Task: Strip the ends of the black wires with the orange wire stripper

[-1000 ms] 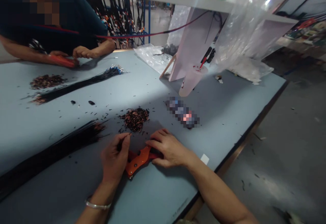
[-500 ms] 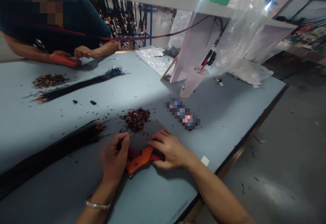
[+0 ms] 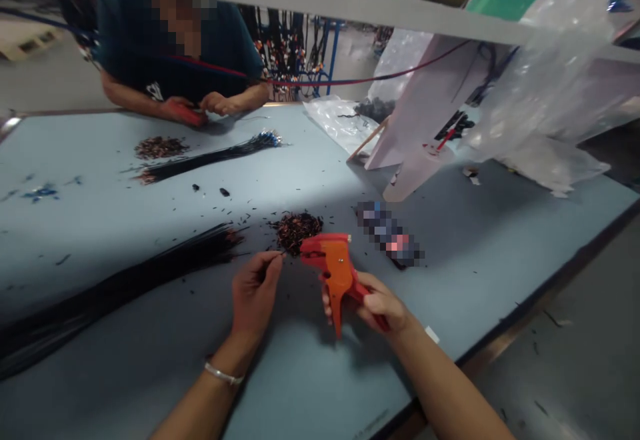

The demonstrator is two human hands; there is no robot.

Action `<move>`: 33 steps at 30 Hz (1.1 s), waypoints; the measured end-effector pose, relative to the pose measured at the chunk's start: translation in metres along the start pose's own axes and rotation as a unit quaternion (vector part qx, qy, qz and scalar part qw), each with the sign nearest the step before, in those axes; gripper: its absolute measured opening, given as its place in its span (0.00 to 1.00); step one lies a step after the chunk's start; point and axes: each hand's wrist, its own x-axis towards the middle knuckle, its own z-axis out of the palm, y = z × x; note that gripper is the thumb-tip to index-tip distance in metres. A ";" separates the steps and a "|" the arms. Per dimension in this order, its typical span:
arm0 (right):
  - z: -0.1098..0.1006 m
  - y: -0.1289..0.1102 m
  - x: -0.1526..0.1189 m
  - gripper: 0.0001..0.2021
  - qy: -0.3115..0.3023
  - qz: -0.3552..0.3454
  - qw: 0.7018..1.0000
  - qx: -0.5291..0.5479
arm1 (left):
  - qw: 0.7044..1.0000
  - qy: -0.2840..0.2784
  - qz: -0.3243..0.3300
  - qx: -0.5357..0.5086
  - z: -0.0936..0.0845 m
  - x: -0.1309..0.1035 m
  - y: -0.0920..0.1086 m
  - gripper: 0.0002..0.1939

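Note:
My right hand is wrapped round the handles of an orange and red wire stripper, whose red jaws point left. Facing those jaws, my left hand pinches a thin dark wire between thumb and forefinger; a small gap separates the wire's tip from the tool. Just behind lies a pile of short black and copper-coloured scraps. To the left, a thick bundle of black wires with copper-coloured ends stretches across the table.
Across the blue-grey table a person holds a red tool. Near that person are another wire bundle and scrap pile. A pixelated object, a pale cup-like holder and plastic bags are on the right.
The stripper has turned from lying low and slanted to upright, with its jaws facing my left hand. My right hand now grips its handles. The camera view has shifted left.

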 end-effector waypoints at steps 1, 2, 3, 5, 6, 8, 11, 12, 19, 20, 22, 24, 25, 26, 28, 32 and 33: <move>0.001 0.003 0.000 0.28 -0.004 0.012 0.999 0.033 | 1.000 -0.001 0.005 -0.007 0.000 -0.001 -0.001 0.10; 0.002 0.004 0.000 0.27 0.000 0.021 0.998 0.059 | 1.000 -0.002 0.010 -0.013 0.000 -0.001 -0.002 0.10; 0.003 0.005 0.000 0.27 0.009 0.028 0.997 0.078 | 1.000 -0.002 0.016 -0.020 0.000 -0.001 -0.002 0.10; 0.004 0.005 0.000 0.24 0.033 0.038 0.994 0.101 | 0.999 -0.007 0.028 -0.027 0.000 -0.002 -0.002 0.10; 0.005 0.005 0.000 0.24 0.041 0.042 0.992 0.107 | 0.999 -0.010 0.034 -0.026 0.000 -0.002 -0.001 0.09; 0.005 0.004 0.001 0.23 0.042 0.052 0.992 0.108 | 0.998 -0.020 0.048 -0.017 0.000 -0.003 0.002 0.09; 0.005 0.004 0.001 0.22 0.027 0.066 0.994 0.088 | 0.997 -0.037 0.064 0.004 -0.001 -0.003 0.006 0.08; 0.004 0.004 0.001 0.22 0.020 0.069 0.994 0.082 | 0.997 -0.041 0.067 0.011 -0.001 -0.003 0.007 0.08; -0.001 0.005 0.000 0.22 0.001 0.055 0.998 0.043 | 0.995 -0.058 0.075 0.037 -0.003 -0.004 0.005 0.09; -0.002 0.005 0.000 0.21 -0.002 0.053 0.998 0.036 | 0.994 -0.061 0.077 0.036 -0.003 -0.004 0.004 0.09; -0.004 0.004 -0.001 0.20 -0.004 0.054 0.998 0.020 | 0.994 -0.069 0.082 0.033 -0.003 -0.005 0.004 0.08; -0.005 0.002 -0.002 0.20 -0.003 0.060 0.998 0.005 | 0.993 -0.076 0.085 0.031 -0.002 -0.005 0.004 0.08; -0.006 0.002 -0.002 0.21 -0.003 0.063 0.998 -0.003 | 0.993 -0.078 0.086 0.031 -0.002 -0.005 0.004 0.08; -0.006 0.001 -0.002 0.21 -0.003 0.066 0.998 -0.010 | 0.993 -0.077 0.086 0.029 -0.002 -0.005 0.004 0.08; -0.007 0.000 -0.002 0.22 -0.004 0.071 0.997 -0.023 | 0.993 -0.077 0.088 0.024 -0.001 -0.005 0.004 0.08; -0.007 -0.001 -0.002 0.22 -0.007 0.081 0.996 -0.033 | 0.992 -0.082 0.085 0.034 -0.002 -0.004 0.004 0.09; -0.007 -0.001 -0.002 0.21 -0.007 0.081 0.996 -0.034 | 0.992 -0.085 0.086 0.039 -0.002 -0.004 0.004 0.10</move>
